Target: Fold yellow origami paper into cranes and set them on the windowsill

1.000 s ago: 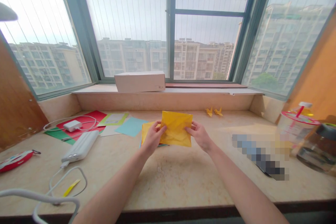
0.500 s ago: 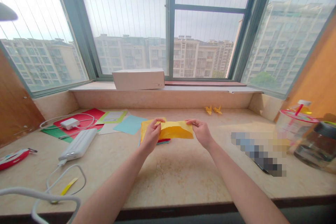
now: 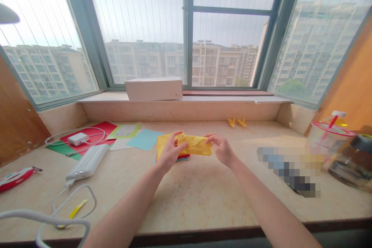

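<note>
A yellow sheet of paper (image 3: pixel 195 144), folded into a narrow band, is held just above the marble desk (image 3: pixel 192 193) in the middle. My left hand (image 3: pixel 171 151) pinches its left end with thumb on top. My right hand (image 3: pixel 221 148) pinches its right end. Under the paper lies a small stack of coloured sheets (image 3: pixel 162 145), yellow on top with red and blue edges showing.
Red, green and light-blue sheets (image 3: pixel 95 135), a white charger (image 3: pixel 78 138) and a white power bank (image 3: pixel 87 162) with cables lie at left. Two small yellow folded cranes (image 3: pixel 236 121) sit by the back ledge. A white box (image 3: pixel 154 88) is on the sill; a cup and jar (image 3: pixel 343 151) at right.
The yellow paper, held upright and open a second ago, has been brought down and folded into a narrower band; both hands lowered with it and closed in on its ends.
</note>
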The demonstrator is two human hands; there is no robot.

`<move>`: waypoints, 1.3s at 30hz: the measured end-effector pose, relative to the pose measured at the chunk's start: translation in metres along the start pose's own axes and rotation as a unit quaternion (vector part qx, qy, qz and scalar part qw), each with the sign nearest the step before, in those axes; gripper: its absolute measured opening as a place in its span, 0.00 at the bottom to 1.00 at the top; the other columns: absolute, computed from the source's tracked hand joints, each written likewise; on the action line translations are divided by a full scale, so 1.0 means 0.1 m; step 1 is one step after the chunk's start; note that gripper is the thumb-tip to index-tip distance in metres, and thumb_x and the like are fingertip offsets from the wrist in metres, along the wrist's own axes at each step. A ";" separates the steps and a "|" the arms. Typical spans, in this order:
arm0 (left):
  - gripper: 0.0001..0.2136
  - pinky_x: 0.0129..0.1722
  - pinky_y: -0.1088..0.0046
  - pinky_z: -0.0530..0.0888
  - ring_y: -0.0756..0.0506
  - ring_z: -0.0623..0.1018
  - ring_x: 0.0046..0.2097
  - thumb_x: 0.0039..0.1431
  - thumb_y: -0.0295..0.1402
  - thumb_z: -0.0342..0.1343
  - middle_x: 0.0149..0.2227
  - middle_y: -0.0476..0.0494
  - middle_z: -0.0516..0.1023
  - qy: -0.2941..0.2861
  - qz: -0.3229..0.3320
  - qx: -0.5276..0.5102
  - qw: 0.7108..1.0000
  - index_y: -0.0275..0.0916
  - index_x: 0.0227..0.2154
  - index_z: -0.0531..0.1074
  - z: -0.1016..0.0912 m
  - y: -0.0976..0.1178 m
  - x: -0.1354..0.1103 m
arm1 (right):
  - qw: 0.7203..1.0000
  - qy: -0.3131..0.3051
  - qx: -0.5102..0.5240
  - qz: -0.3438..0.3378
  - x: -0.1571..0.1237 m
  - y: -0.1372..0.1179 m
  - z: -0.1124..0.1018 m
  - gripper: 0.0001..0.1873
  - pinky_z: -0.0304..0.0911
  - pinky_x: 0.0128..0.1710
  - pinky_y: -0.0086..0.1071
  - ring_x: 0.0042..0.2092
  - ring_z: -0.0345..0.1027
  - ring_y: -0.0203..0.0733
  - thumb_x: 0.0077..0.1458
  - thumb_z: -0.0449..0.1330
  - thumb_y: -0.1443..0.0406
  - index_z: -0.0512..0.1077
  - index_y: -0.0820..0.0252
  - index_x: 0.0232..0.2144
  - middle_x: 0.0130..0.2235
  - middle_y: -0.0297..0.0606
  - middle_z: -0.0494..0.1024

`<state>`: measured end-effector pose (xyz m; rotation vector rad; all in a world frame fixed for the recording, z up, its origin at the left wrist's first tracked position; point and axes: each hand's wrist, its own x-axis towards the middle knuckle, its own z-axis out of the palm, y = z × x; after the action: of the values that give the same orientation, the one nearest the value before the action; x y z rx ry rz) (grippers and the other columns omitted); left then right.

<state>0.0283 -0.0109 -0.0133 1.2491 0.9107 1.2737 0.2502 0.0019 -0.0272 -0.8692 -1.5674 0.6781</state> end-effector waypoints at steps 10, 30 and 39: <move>0.15 0.34 0.71 0.77 0.44 0.80 0.38 0.49 0.36 0.66 0.38 0.41 0.79 -0.057 0.041 0.029 0.997 0.35 0.38 0.72 0.07 0.01 0.00 | 0.995 -0.048 -0.013 0.089 0.00 -0.10 0.04 0.17 0.65 0.35 0.34 0.35 0.73 0.45 0.52 0.61 0.53 0.78 0.60 0.32 0.32 0.40 0.81; 0.18 0.29 0.74 0.74 0.46 0.78 0.31 0.53 0.48 0.60 0.31 0.44 0.79 -0.010 0.022 0.073 0.997 0.35 0.31 0.74 0.13 0.01 -0.04 | 0.978 -0.132 0.121 0.106 -0.08 -0.17 0.20 0.19 0.67 0.33 0.33 0.32 0.73 0.41 0.53 0.61 0.50 0.77 0.60 0.32 0.31 0.38 0.81; 0.18 0.35 0.71 0.74 0.43 0.80 0.34 0.51 0.46 0.63 0.32 0.42 0.81 -0.096 0.022 0.051 0.994 0.36 0.37 0.75 0.19 0.02 -0.09 | 0.978 -0.042 0.158 0.132 -0.03 -0.15 0.20 0.20 0.65 0.25 0.31 0.26 0.72 0.39 0.46 0.66 0.48 0.75 0.59 0.29 0.25 0.35 0.79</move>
<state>0.0454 -0.0233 -0.0095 1.4529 0.8214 1.1305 0.2281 -0.0084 -0.0198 -0.8219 -1.3786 1.1355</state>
